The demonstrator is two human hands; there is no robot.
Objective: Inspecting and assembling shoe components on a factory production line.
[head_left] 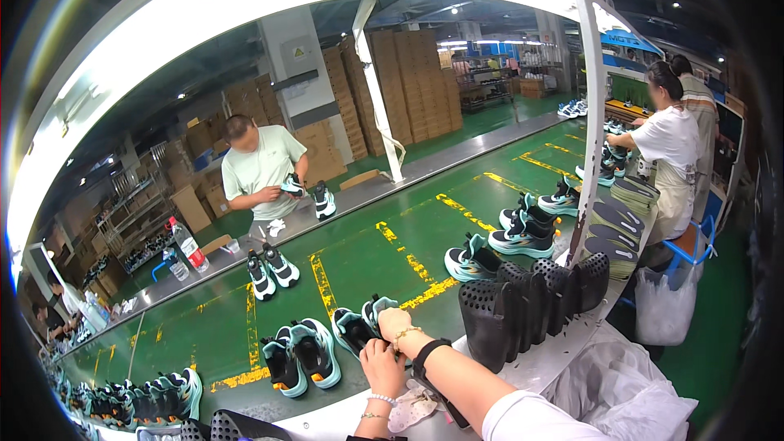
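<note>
A pair of black and teal sneakers sits on the green belt in front of me. My right hand (396, 322) is closed at the farther right sneaker (375, 309), its fingertips partly hidden. Close below it, my left hand (382, 369) has curled fingers beside the left sneaker (351, 330); what they hold, if anything, is hidden. A patterned pale cloth (413, 408) lies beneath my wrists. Just left stands another matching sneaker pair (314, 353).
Black perforated shoe forms (490, 322) stand upright to my right, beside clear plastic bags (629, 384). More sneakers (523, 233) line the belt (425, 220). Across it, a person (265, 163) handles a shoe near bottles (188, 245). Another person (671, 139) works at the right.
</note>
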